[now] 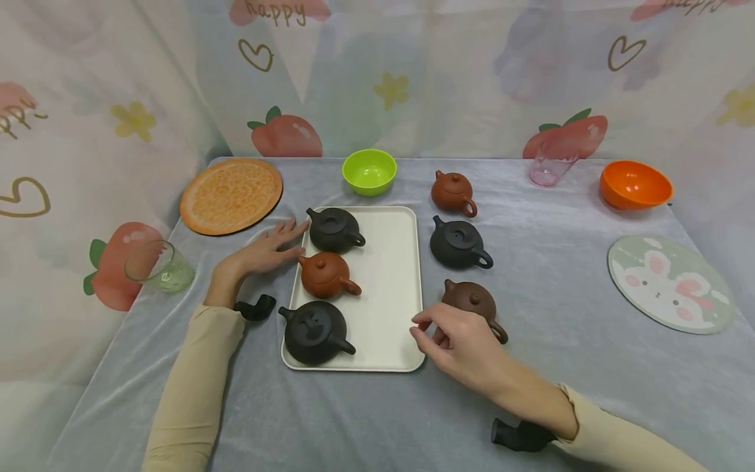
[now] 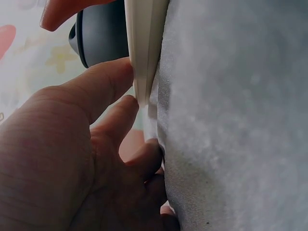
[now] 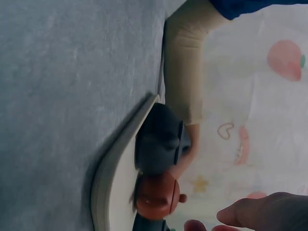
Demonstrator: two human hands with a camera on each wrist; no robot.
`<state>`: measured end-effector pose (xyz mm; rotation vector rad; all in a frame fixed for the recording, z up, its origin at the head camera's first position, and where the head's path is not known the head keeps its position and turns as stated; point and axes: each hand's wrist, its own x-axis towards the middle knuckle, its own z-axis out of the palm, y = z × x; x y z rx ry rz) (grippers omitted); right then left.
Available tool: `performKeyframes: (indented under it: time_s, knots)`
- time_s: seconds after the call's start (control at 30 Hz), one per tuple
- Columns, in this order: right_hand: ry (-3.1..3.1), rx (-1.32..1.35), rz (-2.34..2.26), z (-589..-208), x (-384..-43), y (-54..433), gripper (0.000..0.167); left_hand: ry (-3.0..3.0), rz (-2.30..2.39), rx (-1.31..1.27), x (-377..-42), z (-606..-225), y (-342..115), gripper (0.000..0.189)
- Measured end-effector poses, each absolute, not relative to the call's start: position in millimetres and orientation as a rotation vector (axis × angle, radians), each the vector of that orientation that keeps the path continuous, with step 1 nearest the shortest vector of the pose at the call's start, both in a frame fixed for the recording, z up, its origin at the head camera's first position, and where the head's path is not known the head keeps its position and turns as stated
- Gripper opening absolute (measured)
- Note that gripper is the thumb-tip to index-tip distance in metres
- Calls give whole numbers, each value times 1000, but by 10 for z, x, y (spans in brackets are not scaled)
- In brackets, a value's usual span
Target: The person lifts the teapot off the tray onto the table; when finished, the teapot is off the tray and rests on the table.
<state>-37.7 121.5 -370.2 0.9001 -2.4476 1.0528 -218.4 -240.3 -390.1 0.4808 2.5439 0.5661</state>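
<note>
The probably stiff tray (image 1: 386, 288), best gripped by its rim (image 1: 420, 275), is touched by the spread left hand (image 1: 262, 253); nothing is pinched by the loose right hand (image 1: 468, 344)

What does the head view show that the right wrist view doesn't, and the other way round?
Only the head view: the green bowl, the orange bowl, the brown teapot. Only the right wrist view: dark blue cloth at the top edge. Both: the white tray, the reddish teapot on it, the left hand and the right hand.
</note>
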Motion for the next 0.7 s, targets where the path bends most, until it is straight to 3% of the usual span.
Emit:
performKeyframes:
  time_s: [0.7]
  knots:
    - [-2636, 1051, 1042, -3800, -441, 579, 8, 2536, 580, 464, -2187, -3924, -2425, 68]
